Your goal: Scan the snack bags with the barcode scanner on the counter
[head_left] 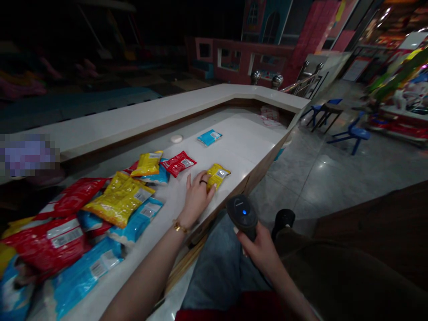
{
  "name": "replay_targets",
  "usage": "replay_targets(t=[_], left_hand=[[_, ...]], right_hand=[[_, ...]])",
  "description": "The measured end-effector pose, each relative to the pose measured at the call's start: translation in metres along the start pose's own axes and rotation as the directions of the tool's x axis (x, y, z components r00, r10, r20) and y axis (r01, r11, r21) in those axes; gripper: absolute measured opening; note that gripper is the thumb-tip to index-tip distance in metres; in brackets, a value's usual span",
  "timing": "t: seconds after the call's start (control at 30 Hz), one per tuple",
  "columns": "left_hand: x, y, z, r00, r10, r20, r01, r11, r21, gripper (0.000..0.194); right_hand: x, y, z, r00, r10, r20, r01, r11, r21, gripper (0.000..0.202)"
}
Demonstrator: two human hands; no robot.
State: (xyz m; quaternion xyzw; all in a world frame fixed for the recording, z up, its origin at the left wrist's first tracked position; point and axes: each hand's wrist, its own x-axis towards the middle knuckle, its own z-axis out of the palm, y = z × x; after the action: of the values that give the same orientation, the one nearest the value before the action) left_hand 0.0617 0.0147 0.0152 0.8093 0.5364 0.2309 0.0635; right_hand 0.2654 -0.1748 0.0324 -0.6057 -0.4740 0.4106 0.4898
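Left hand [197,196] spread flat, fingertips pinning yellow packet [218,174] to bench [244,147], label up; right hand [261,249] gripping scanner [242,215], aimed across.

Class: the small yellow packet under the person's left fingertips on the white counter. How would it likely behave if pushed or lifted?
The yellow packet looks glossy, so it would probably slide easily on the smooth counter. Its flat, crinkled shape suggests it is light, floppy and unlikely to roll.

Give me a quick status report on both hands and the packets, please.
Left hand flat on counter, fingertips on small yellow packet. Right hand gripping scanner over lap. Packet pile lies left, red packet just beyond.
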Motion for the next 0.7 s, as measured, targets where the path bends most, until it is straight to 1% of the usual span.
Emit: replay_targets(t=[0.1,0.23,0.33,0.43,0.57,0.7], left_hand=[[0.0,0.004,0.006,0.999,-0.044,0.016,0.044,0.999,-0.004,0.064],[0.003,0.001,0.002,0.993,-0.078,0.09,0.082,0.996,-0.046,0.067],[0.003,-0.004,-0.005,0.993,-0.049,0.108,0.056,0.996,-0.064,0.071],[0.003,-0.009,-0.008,0.993,-0.008,0.119,0.018,0.996,-0.087,0.073],[0.005,-0.008,-0.008,0.99,0.026,0.14,-0.011,0.994,-0.105,0.078],[0.007,-0.005,-0.008,0.989,-0.004,0.145,0.017,0.996,-0.084,0.08]], right_hand=[[-0.004,-0.004,0.005,0.999,0.041,0.03,-0.041,0.999,0.01,0.027],[-0.006,-0.008,0.008,0.998,0.062,0.012,-0.062,0.998,0.013,0.026],[-0.004,-0.009,0.008,1.0,0.013,-0.02,-0.013,1.0,-0.006,0.026],[-0.002,-0.009,0.007,1.0,0.0,-0.006,0.0,1.0,-0.023,0.027],[-0.003,-0.009,0.004,1.0,0.013,0.002,-0.013,0.999,-0.044,0.034],[-0.006,-0.009,0.005,0.999,0.049,-0.009,-0.049,0.999,-0.011,0.048]])
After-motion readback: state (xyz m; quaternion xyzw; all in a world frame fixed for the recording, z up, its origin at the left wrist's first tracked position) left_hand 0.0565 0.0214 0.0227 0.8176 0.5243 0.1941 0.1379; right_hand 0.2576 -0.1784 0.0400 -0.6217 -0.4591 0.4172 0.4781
